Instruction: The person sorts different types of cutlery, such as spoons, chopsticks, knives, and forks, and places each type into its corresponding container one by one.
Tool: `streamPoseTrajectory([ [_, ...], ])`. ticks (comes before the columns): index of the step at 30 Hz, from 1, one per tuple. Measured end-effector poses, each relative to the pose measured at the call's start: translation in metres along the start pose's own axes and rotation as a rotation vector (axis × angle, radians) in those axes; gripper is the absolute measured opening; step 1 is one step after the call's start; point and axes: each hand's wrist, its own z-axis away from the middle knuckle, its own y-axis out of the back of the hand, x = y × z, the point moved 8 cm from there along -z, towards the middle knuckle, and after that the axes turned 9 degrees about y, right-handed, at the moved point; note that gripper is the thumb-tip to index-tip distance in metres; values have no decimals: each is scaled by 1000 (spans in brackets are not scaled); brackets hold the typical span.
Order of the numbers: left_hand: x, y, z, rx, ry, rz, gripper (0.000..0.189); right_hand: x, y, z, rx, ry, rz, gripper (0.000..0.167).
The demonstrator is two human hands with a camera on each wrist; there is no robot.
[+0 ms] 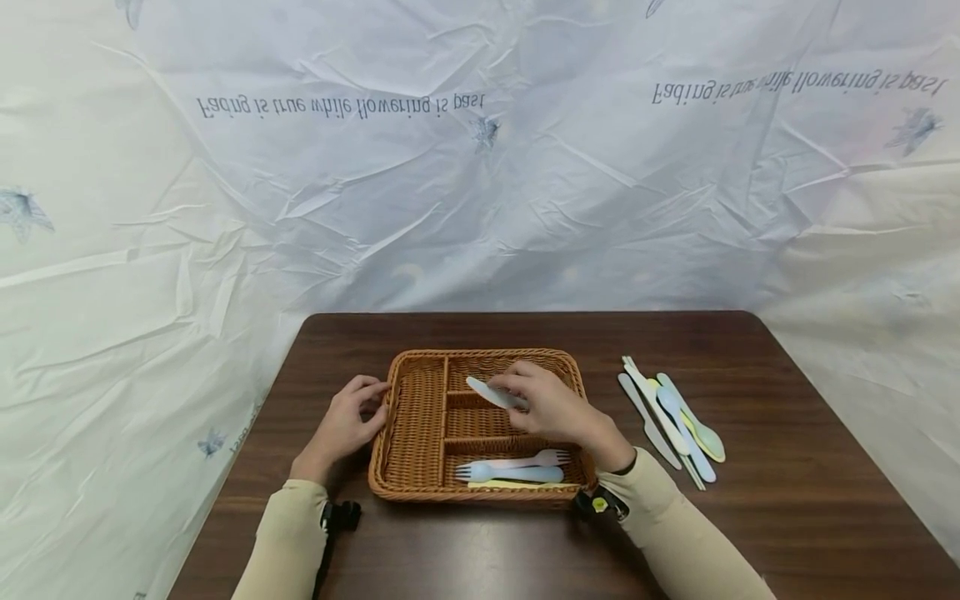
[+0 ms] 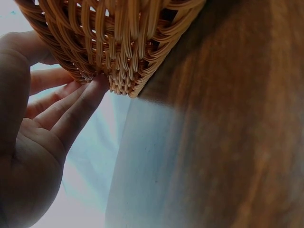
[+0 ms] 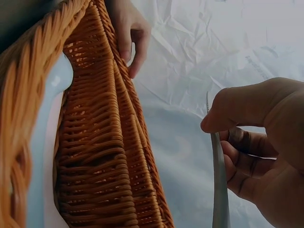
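A brown wicker basket [image 1: 420, 496] with several compartments sits on the table. My left hand [image 1: 349, 421] is at its left side, fingertips touching the outside of the woven wall [image 2: 126, 52]. Over the right-hand compartments, my right hand [image 1: 543, 402] pinches a pale plastic knife [image 1: 489, 392] between thumb and fingers. In the right wrist view, the knife [image 3: 218, 175] is seen edge-on, with fine teeth near one end. In the basket's front compartment lie a blue fork [image 1: 517, 473], a pinkish fork [image 1: 536, 459] and a yellow piece partly hidden by the rim.
Right of the basket, a loose pile of pastel cutlery lies on the dark wooden table [image 1: 787, 500]: a knife [image 1: 651, 429], a pair of chopsticks [image 1: 693, 471] and several spoons, including a green one [image 1: 705, 437]. A pale printed sheet [image 1: 525, 233] hangs behind the table.
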Motion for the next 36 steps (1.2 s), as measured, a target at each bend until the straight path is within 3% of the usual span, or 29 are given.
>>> streamPoseTrajectory([
  [8,1,-1,0,-1,-5,-15,32,0,-5,0,-38,-10,1,40],
  [36,0,-1,0,13,-26,-34,33,21,12,20,74,-116,-9,36],
])
